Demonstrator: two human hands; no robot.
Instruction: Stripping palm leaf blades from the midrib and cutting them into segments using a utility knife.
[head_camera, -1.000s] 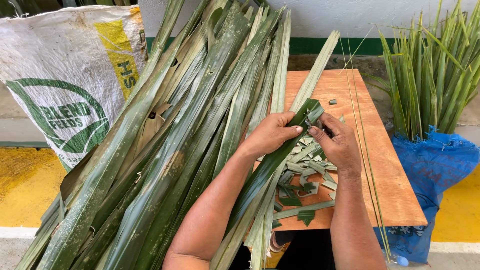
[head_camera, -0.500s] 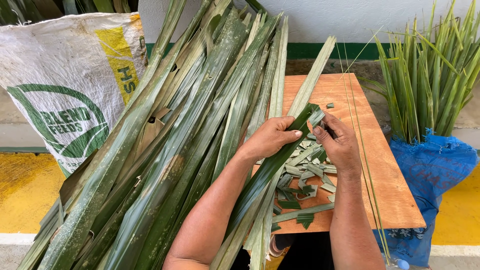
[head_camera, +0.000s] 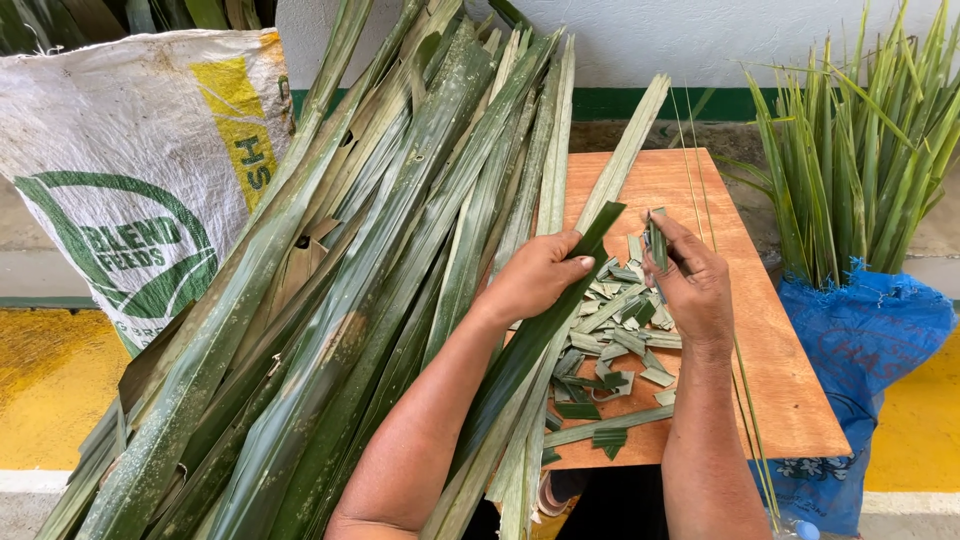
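My left hand (head_camera: 535, 272) grips a long dark green palm leaf strip (head_camera: 520, 355) near its upper end, over the wooden board (head_camera: 790, 385). My right hand (head_camera: 692, 282) is closed on a short torn-off green leaf piece (head_camera: 657, 242), held just to the right of the strip's tip. Below and between both hands lies a heap of cut leaf pieces (head_camera: 615, 345) on the board. A big bundle of long palm leaves (head_camera: 330, 300) leans across my lap on the left.
A white printed sack (head_camera: 140, 170) stands at the left. Upright green leaf blades (head_camera: 860, 170) fill a blue bag (head_camera: 865, 350) at the right. Thin leaf ribs (head_camera: 735, 340) run along the board's right side. Yellow floor shows on both sides.
The leaf tip has come apart: my right hand has drawn away to the right with a short piece, while my left hand keeps the long strip.
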